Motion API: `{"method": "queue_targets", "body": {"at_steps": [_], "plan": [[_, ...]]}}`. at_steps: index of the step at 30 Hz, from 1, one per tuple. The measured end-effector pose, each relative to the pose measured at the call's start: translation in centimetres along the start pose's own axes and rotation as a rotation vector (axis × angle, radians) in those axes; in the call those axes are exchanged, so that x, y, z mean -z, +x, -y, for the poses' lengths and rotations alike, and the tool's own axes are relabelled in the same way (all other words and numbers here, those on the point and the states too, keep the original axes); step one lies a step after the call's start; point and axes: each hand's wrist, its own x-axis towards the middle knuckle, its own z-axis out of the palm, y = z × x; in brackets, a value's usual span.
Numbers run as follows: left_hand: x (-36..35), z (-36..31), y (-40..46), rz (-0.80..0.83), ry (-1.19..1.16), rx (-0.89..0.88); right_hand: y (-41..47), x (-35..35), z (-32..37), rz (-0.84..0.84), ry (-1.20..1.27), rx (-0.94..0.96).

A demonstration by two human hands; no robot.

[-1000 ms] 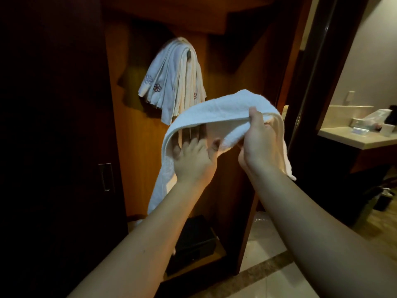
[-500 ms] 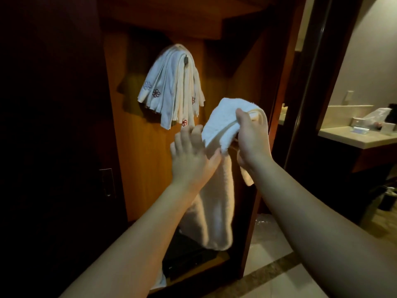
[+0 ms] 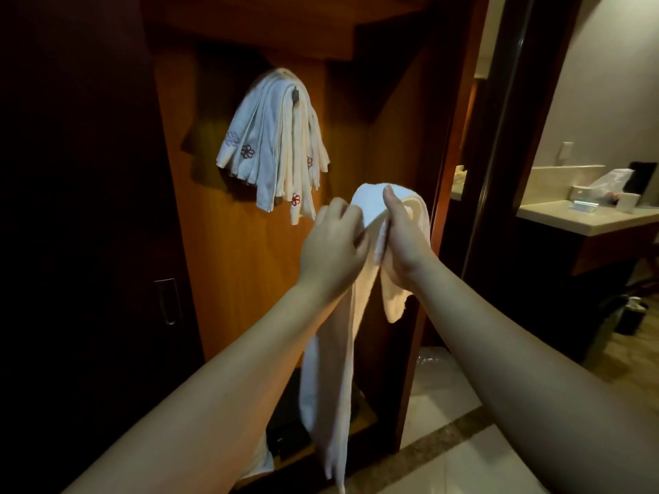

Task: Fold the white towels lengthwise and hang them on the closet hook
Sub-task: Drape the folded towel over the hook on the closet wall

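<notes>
From the head camera we look down along two bare forearms into an open wooden closet (image 3: 249, 279). Our left hand (image 3: 333, 246) is curled, its fingers pinching the near edge of a white towel (image 3: 338, 369), and our right hand (image 3: 403, 244), just beside it and almost touching, grips the same towel with the thumb pressed up over the folded top. The towel bunches into a rounded hump above both hands, then falls between them in a long narrow strip that hangs well below our wrists; a shorter end droops just under the right hand. Above and to the left of the left hand, a thick bundle of hung towels (image 3: 274, 144) drapes over the closet hook (image 3: 295, 94), whose dark tip pokes out near the top of the bundle; several of these towels carry small red flower marks. The held towel is apart from that bundle. Far below our hands, on the closet floor, sits a dark box-like object (image 3: 285, 436) we cannot identify. Well to the right of the right hand, past a dark door frame (image 3: 499, 137), a pale counter (image 3: 585, 219) carries a few small items too blurred to name.
</notes>
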Motion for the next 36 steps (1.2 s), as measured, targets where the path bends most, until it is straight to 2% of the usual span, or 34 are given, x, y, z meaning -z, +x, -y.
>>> {"method": "queue_targets", "body": {"at_steps": [4, 7, 11, 14, 16, 19, 22, 24, 26, 29, 31, 33, 34, 36], "plan": [[-1.3, -0.5, -2.2, 0.085, -0.011, -0.068, 0.1, 0.1, -0.2, 0.011, 0.116, -0.073], [-2.1, 0.4, -3.9, 0.078, 0.051, -0.021, 0.5, -0.2, -0.4, -0.114, -0.105, -0.085], [-2.9, 3.2, -5.8, 0.139, 0.19, 0.22, 1.0, -0.7, -0.1, -0.159, -0.182, -0.056], [-2.9, 5.6, -7.1, 0.244, 0.137, 0.494, 1.7, -0.7, 0.7, -0.236, -0.095, -0.039], [-2.8, 5.9, -8.2, 0.239, 0.126, 0.556, 2.3, -0.8, 1.1, -0.26, -0.032, -0.047], [-2.7, 4.0, -10.2, 0.105, -0.021, 0.413, 2.9, -1.7, 1.6, -0.269, 0.026, -0.076], [-2.7, 1.1, -11.5, 0.176, -0.253, 0.199, 3.5, -2.9, 2.1, -0.248, 0.081, -0.087], [-3.2, 0.8, -11.8, 0.181, -0.334, 0.207, 3.8, -3.6, 2.7, -0.239, 0.127, -0.093], [-3.2, 1.9, -12.1, 0.07, -0.332, 0.279, 4.3, -3.9, 3.6, -0.246, 0.186, -0.083], [-3.6, 5.5, -13.3, -0.104, -0.079, 0.372, 4.7, -3.7, 4.8, -0.238, 0.296, -0.07], [-3.7, 8.5, -13.8, 0.003, -0.002, 0.617, 4.9, -3.5, 5.4, -0.232, 0.366, -0.068], [-3.6, 11.6, -14.4, 0.249, -0.074, 0.86, 5.1, -3.3, 5.8, -0.241, 0.398, -0.055], [-3.3, 12.9, -14.8, 0.336, -0.131, 0.917, 5.3, -3.1, 6.0, -0.25, 0.4, -0.045], [-2.1, 15.1, -15.3, 0.323, -0.182, 0.954, 5.8, -2.4, 6.0, -0.271, 0.406, -0.036]]}}
